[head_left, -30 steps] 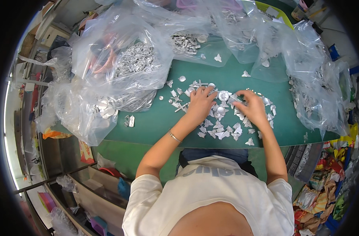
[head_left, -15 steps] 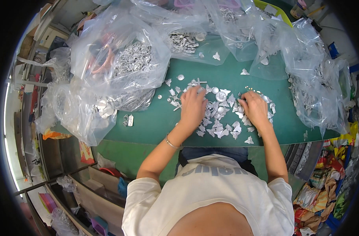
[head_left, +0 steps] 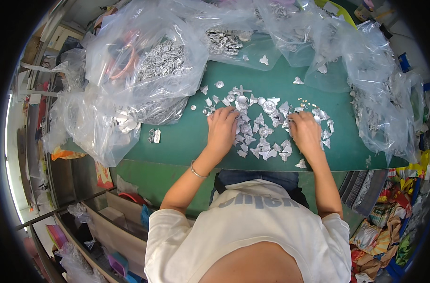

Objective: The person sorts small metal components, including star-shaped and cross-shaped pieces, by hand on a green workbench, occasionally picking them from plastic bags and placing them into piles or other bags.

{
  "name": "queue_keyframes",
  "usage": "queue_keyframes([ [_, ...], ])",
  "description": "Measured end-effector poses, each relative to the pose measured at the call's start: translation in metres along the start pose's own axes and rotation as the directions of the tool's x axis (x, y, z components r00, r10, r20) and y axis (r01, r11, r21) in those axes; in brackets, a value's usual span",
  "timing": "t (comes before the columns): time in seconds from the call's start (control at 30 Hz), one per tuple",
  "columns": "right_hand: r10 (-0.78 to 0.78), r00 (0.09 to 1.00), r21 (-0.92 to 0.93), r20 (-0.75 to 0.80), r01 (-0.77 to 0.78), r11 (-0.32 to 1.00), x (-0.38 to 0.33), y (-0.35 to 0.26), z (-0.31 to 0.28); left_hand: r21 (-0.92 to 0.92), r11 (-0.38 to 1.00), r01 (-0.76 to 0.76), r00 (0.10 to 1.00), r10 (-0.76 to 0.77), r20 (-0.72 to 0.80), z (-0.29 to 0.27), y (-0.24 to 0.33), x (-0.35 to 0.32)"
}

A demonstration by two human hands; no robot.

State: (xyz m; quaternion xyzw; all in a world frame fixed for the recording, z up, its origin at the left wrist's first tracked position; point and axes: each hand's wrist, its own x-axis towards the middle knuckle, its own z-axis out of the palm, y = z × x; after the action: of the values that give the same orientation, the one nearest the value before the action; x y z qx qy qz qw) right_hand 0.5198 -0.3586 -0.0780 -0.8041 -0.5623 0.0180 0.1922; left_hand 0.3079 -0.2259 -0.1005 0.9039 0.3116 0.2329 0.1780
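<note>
On the green tabletop (head_left: 168, 155) lies a loose spread of small silver metal pieces (head_left: 264, 134), some winged, some round. My left hand (head_left: 221, 129) rests at the left side of this spread, fingers curled and drawn together over pieces; what its fingertips grip cannot be made out. At the right side, my right hand (head_left: 305, 130) is bent with thumb and fingers brought together by silver pieces, and its hold is also too small to tell. A silver cross-shaped piece (head_left: 243, 90) lies beyond my left hand. Tiny pale beads (head_left: 305, 102) lie beyond my right hand.
Clear plastic bags of silver parts crowd the back and sides, with a large bag (head_left: 163, 59) at left and another bag (head_left: 382, 106) at right. A silver tag-like piece (head_left: 157, 136) lies left of my hands. Drawers (head_left: 113, 221) stand below left, colourful packages (head_left: 380, 212) below right.
My left hand has drawn back toward me and slightly left, uncovering pieces beyond it. My right hand has shifted slightly nearer me. The view has moved a little.
</note>
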Motion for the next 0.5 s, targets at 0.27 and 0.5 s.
queue_keyframes([
  [0.27,-0.193,0.980,0.276,0.051,0.172,0.946,-0.005,-0.040,0.013,-0.006,0.999,-0.035,0.996,0.036,0.080,0.000,0.025,-0.024],
  [0.5,-0.167,0.966,0.298,0.195,0.104,0.949,-0.034,-0.019,-0.007,-0.062,0.998,0.004,0.999,-0.002,0.033,0.000,0.037,-0.036],
])
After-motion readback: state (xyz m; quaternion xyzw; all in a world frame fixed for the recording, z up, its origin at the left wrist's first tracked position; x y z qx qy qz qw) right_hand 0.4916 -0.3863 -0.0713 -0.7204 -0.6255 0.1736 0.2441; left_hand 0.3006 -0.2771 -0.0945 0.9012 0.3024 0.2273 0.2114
